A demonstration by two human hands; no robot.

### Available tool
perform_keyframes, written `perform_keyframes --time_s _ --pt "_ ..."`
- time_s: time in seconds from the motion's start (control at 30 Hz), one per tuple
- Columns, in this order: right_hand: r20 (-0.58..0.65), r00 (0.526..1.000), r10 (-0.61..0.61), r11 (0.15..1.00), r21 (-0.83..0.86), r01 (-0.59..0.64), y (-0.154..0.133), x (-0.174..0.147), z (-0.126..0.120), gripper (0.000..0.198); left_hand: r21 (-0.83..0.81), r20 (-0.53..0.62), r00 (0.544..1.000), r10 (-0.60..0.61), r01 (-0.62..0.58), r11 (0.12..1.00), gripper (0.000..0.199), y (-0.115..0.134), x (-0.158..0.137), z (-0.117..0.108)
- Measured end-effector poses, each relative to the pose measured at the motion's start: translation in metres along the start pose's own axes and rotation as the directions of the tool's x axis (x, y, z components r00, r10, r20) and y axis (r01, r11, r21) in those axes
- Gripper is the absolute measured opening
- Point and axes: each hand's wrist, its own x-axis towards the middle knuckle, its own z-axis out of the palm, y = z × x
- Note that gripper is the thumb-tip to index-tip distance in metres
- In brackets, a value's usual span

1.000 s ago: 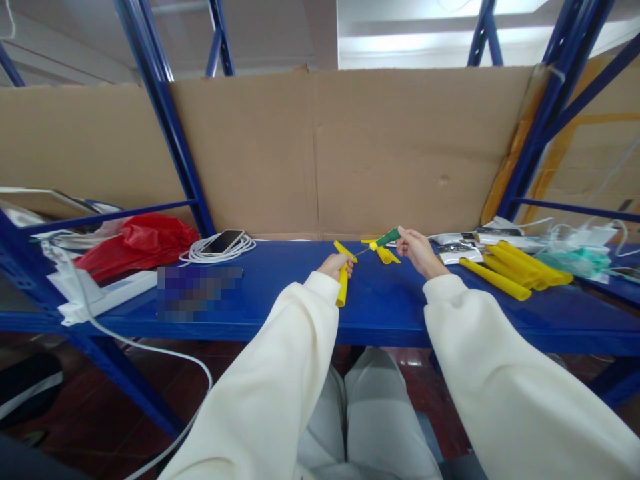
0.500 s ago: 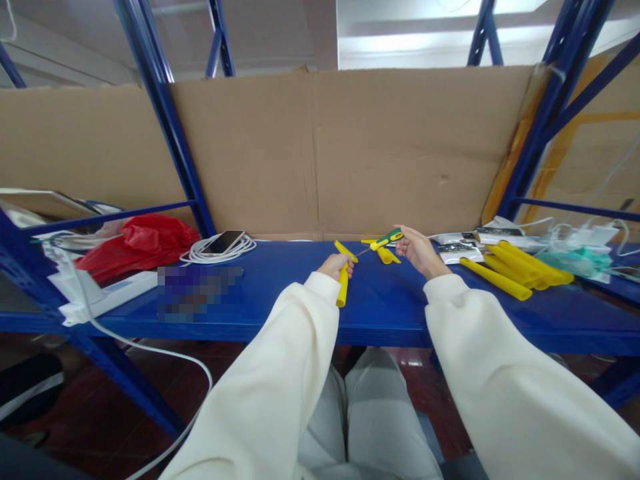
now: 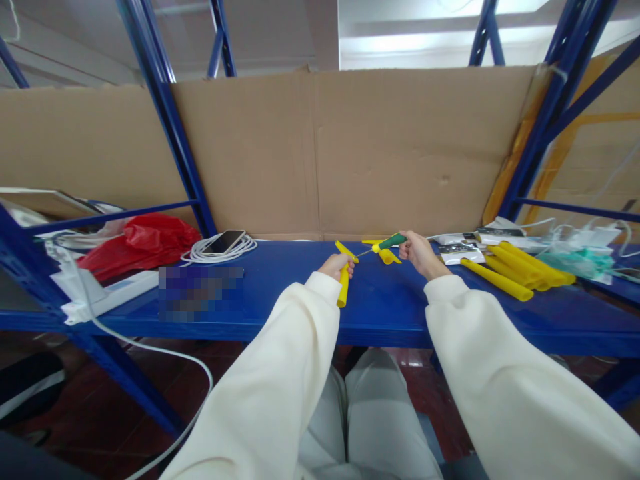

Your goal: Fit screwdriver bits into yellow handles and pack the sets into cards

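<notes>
My left hand (image 3: 337,266) is closed around a yellow plastic piece (image 3: 343,288) with a tube-like handle and a crosswise upper part, held above the blue shelf. In my right hand (image 3: 418,253), the fingers pinch the end of a green and yellow screwdriver (image 3: 391,242). The thin shaft slants down to the left and its tip meets the upper part of the yellow piece; the exact contact is too small to make out. Just behind the screwdriver, another yellow part (image 3: 387,257) with flat blades lies on the shelf.
Several yellow tubes (image 3: 520,265) lie at the right, beside silver-and-black packets (image 3: 460,252) and a clear-green plastic bag (image 3: 580,257). At the left are a phone (image 3: 225,243) on a coiled white cable (image 3: 197,251) and a red bag (image 3: 145,243). Cardboard (image 3: 320,153) stands behind the shelf (image 3: 280,293).
The screwdriver handle has turned about its axis and sits slightly lower, with my right fingers shifted at its end. My left hand and the yellow piece stay in place.
</notes>
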Motion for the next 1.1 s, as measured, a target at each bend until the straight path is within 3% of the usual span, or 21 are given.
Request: perform_keyframes --time_s 0.17,0.5,0.7,0.87,1.0,1.1 --pt "-0.046 0.999 -0.005 1.000 -0.025 0.004 -0.0031 -0.0030 0.0010 0.035 0.031 0.003 1.000 -0.004 0.004 1.000 0.020 0.0005 -0.0013 0.0005" --pt "0.094 0.995 0.023 0.998 0.056 -0.029 -0.0063 -0.0052 0.0035 0.030 0.047 -0.025 1.000 0.005 -0.003 0.999 0.016 -0.0007 0.0024 -0.0009" --pt "-0.002 1.000 0.006 1.000 0.020 -0.006 -0.0009 -0.0018 0.0017 0.041 0.055 -0.018 1.000 0.001 0.000 0.998 0.017 0.0010 -0.0010 0.0004" --pt "0.037 0.999 -0.003 1.000 -0.001 0.003 -0.0005 -0.0014 0.0011 0.040 0.049 -0.010 1.000 -0.006 0.006 0.999 0.017 0.0017 -0.0021 0.0008" --pt "-0.026 0.999 -0.038 0.999 -0.027 0.037 -0.0009 -0.0029 0.0011 0.041 0.039 -0.006 1.000 -0.005 0.006 0.999 0.016 0.0014 -0.0010 0.0003" --pt "-0.008 1.000 -0.013 1.000 -0.020 0.013 -0.0026 -0.0043 0.0021 0.041 0.036 -0.005 1.000 -0.006 0.006 0.999 0.015 0.0010 -0.0004 -0.0002"
